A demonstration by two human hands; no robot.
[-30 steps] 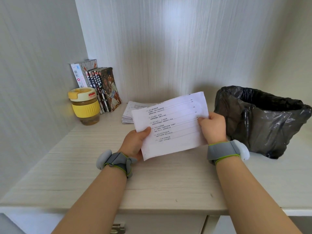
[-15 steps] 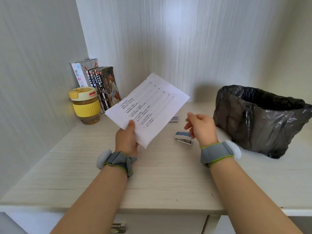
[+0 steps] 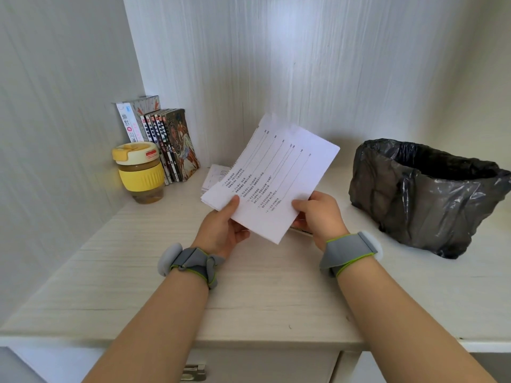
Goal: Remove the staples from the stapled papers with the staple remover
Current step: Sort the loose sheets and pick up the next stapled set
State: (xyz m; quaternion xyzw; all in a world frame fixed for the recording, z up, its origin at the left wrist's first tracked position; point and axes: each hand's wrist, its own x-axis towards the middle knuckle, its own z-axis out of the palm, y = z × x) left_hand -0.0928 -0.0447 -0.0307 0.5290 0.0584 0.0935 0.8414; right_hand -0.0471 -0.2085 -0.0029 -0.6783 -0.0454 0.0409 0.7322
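A: State the grip and where the papers are.

B: Both hands grasp the papers (image 3: 272,178), which are lifted clear of the desk (image 3: 249,294) above its middle, tilted toward the back wall. The left hand (image 3: 221,230) pinches the near left edge, thumb on top. The right hand (image 3: 318,214) pinches the near right edge, thumb on the printed face and fingers curled beneath.

A: Materials and shapes?

B: The papers are thin white rectangular sheets with lines of black print; several layers show at the left edge. The desk is pale wood-grain laminate, matte. A bin (image 3: 425,194) at the right back edge is lined with crinkled, glossy black plastic. A cup (image 3: 139,172) near the left back corner has a yellow lid and ribbed yellow sleeve over clear glass. Books (image 3: 166,142) stand upright in that corner against the wall.

A: Open room?

B: The desk's front half is bare up to its front edge. Walls close off the left side and the back.

A: Anything hidden?

B: A staple cannot be made out. Only a dark sliver shows under the sheets beside the right hand; it cannot be identified. A second paper stack (image 3: 217,174) lies behind, mostly covered. The bin's right side is cut off by the frame.
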